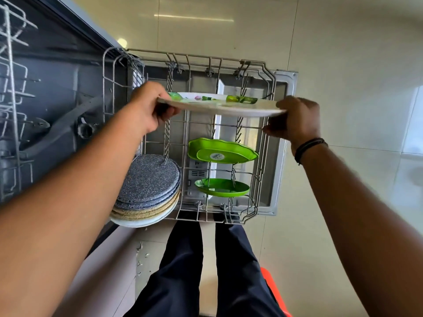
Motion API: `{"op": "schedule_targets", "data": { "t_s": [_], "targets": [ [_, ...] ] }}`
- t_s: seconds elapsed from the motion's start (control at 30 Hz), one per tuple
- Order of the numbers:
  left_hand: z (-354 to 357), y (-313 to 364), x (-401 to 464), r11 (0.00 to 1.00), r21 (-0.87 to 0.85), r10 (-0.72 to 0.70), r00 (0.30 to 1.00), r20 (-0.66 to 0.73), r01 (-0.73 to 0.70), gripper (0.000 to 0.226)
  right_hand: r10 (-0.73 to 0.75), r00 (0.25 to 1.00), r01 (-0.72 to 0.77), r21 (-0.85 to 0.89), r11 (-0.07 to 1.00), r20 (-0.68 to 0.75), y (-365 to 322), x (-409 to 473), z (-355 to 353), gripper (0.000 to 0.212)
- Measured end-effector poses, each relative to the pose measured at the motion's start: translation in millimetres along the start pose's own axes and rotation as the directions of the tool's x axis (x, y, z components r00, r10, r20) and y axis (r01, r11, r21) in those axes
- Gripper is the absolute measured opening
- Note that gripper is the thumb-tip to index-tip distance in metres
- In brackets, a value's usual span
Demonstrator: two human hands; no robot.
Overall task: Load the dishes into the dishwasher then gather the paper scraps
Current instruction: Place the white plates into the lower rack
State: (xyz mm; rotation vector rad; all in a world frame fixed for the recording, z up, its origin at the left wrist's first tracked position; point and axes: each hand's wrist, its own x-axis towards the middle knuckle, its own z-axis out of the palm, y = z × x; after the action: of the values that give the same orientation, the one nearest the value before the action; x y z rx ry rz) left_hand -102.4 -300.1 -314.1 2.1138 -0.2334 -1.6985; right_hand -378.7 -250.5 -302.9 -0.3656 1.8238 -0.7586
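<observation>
Pale tiled floor below, pulled-out dishwasher rack [266, 72] w/ white floral plate [219, 105] held flat above it, left hand [150, 106] gripping 9 o'clock rim, right hand [295, 117] gripping 3 o'clock; looks light, stiff, prob. slick, so rim grips suit.

Both hands hold a white plate [219, 106] with a green leaf print above the pulled-out rack [261, 156]. The left hand [148, 106] grips its left rim, the right hand [295, 120] its right rim; a dark band [309, 147] circles the right wrist. In the rack stand a scalloped green dish [222, 151] and a smaller green dish [222, 187]. A stack of speckled plates [146, 188] sits at the rack's left side. Paper scraps [140, 259] lie on the floor [343, 53].
</observation>
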Motion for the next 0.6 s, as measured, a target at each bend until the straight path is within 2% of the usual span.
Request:
{"op": "schedule_targets", "data": {
  "t_s": [0.1,0.17,0.3,0.6],
  "targets": [
    [2,11,8,0.996,-0.090,-0.019,0.999,0.040,0.022,0.027,-0.110,0.993,0.104,-0.100,0.989,-0.050,-10,6,0,0.036],
    [9,15,14,0.989,-0.141,-0.033,0.999,0.035,0.038,0.035,-0.128,0.988,0.115,-0.132,0.985,-0.092,-18,11,4,0.042],
    [20,15,28,0.963,-0.267,-0.037,0.999,-0.011,0.032,0.033,-0.149,0.979,0.124,-0.172,0.977,-0.139,-27,21,16,0.045],
    [37,14,42,0.948,-0.316,0.005,0.998,-0.056,-0.023,0.039,-0.112,0.963,0.060,-0.208,0.976,-0.245,-42,42,28,0.041]
  ]
}}
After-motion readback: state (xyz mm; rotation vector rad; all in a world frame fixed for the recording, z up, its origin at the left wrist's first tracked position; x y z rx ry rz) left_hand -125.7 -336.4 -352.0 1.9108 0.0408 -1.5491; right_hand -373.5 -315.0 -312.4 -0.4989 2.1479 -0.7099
